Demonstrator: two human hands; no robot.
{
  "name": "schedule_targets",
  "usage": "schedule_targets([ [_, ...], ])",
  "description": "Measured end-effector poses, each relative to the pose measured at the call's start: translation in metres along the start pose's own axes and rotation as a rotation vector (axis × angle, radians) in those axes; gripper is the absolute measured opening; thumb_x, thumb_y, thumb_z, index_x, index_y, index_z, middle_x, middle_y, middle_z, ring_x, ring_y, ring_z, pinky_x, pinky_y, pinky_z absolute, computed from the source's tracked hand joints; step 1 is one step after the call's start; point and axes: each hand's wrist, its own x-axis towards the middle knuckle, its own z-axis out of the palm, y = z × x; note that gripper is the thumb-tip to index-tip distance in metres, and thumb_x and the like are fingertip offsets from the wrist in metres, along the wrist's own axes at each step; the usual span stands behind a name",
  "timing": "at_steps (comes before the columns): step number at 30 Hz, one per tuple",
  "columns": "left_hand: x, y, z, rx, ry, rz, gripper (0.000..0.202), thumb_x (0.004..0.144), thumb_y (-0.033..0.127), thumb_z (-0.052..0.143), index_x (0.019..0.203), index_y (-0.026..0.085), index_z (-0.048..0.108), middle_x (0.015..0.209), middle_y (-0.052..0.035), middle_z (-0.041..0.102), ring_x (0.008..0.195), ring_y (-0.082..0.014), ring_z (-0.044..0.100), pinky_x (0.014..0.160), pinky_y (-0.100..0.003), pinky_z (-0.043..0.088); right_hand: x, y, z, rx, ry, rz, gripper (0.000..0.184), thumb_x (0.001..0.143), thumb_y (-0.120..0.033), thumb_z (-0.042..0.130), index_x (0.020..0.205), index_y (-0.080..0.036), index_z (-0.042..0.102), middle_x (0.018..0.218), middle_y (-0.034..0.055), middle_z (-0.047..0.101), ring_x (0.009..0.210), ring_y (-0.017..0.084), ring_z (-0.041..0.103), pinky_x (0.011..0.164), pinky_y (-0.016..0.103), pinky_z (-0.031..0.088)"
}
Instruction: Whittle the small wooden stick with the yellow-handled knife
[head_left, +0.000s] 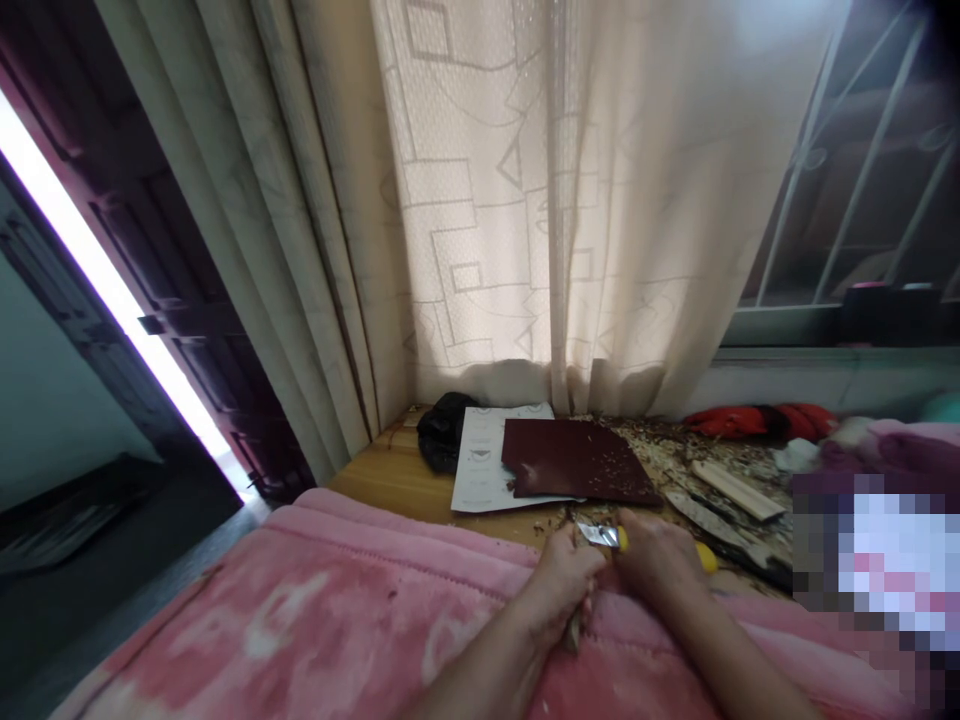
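Note:
My left hand [566, 580] is closed around a thin wooden stick [573, 632] whose lower end pokes out below the fist, over a pink blanket [337, 620]. My right hand [656, 565] is closed on a yellow-handled utility knife [611, 537]; its metal blade end lies between the two hands and the yellow handle end [706, 557] shows behind the fingers. The blade rests close to the top of the stick. Both hands touch each other near the table's front edge.
A wooden table [390, 478] carries a dark red sheet [574, 460] on white paper [480, 460], a black object [442, 428], wood shavings, carved wood strips [739, 492] and a red item [757, 420]. Cream curtains [562, 200] hang behind; barred window at right, dark doorway at left.

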Motion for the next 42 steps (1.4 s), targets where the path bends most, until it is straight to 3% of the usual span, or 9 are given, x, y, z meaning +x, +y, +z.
schedule_targets([
  [6, -0.001, 0.005, -0.003, -0.075, -0.066, -0.048, 0.017, 0.055, 0.016, 0.041, 0.072, 0.019, 0.037, 0.035, 0.0117, 0.03, 0.024, -0.0027, 0.024, 0.027, -0.013, 0.02, 0.001, 0.001, 0.001, 0.018, 0.01, -0.006, 0.018, 0.07, -0.025, 0.037, 0.075, -0.018, 0.053, 0.072, 0.0076, 0.061, 0.069, 0.018, 0.055, 0.057, 0.026, 0.031],
  [12, -0.003, 0.002, -0.004, -0.097, -0.146, -0.095, 0.016, 0.055, 0.015, 0.041, 0.066, 0.021, 0.031, 0.035, 0.0116, 0.029, 0.025, -0.0026, 0.022, 0.027, -0.011, 0.018, 0.006, 0.01, -0.001, -0.013, -0.026, 0.192, 0.021, 0.069, -0.03, 0.036, 0.074, -0.019, 0.053, 0.073, 0.0085, 0.06, 0.067, 0.02, 0.055, 0.056, 0.028, 0.032],
  [17, -0.002, -0.001, -0.001, -0.016, -0.066, -0.047, 0.013, 0.059, 0.021, 0.046, 0.068, 0.019, 0.036, 0.036, 0.0099, 0.034, 0.025, -0.003, 0.027, 0.028, -0.012, 0.022, 0.008, 0.013, -0.001, 0.017, -0.036, 0.206, 0.02, 0.067, -0.029, 0.037, 0.074, -0.02, 0.053, 0.071, 0.007, 0.06, 0.068, 0.02, 0.055, 0.057, 0.028, 0.033],
  [26, 0.002, -0.007, 0.006, 0.032, 0.133, 0.037, 0.029, 0.056, 0.028, 0.057, 0.079, 0.017, 0.043, 0.04, 0.0084, 0.038, 0.028, -0.005, 0.033, 0.027, -0.015, 0.029, 0.01, 0.019, -0.001, 0.031, -0.052, 0.25, 0.019, 0.064, -0.03, 0.039, 0.073, -0.02, 0.053, 0.071, 0.0075, 0.059, 0.07, 0.022, 0.055, 0.057, 0.029, 0.034],
  [34, 0.012, -0.019, 0.003, 0.042, 0.201, 0.119, 0.027, 0.056, 0.027, 0.059, 0.077, 0.016, 0.047, 0.045, 0.0059, 0.043, 0.03, -0.0053, 0.036, 0.027, -0.015, 0.03, 0.009, 0.017, 0.003, 0.041, -0.064, 0.201, 0.023, 0.068, -0.03, 0.035, 0.076, -0.02, 0.054, 0.071, 0.0083, 0.06, 0.071, 0.02, 0.055, 0.058, 0.028, 0.033],
  [42, 0.014, -0.018, 0.0, 0.088, 0.25, 0.134, 0.021, 0.057, 0.019, 0.054, 0.077, 0.015, 0.048, 0.044, 0.0065, 0.043, 0.031, -0.0048, 0.037, 0.029, -0.014, 0.029, 0.005, 0.01, 0.002, 0.063, -0.042, 0.116, 0.021, 0.067, -0.028, 0.035, 0.071, -0.021, 0.054, 0.07, 0.0066, 0.061, 0.069, 0.02, 0.055, 0.058, 0.028, 0.032],
])
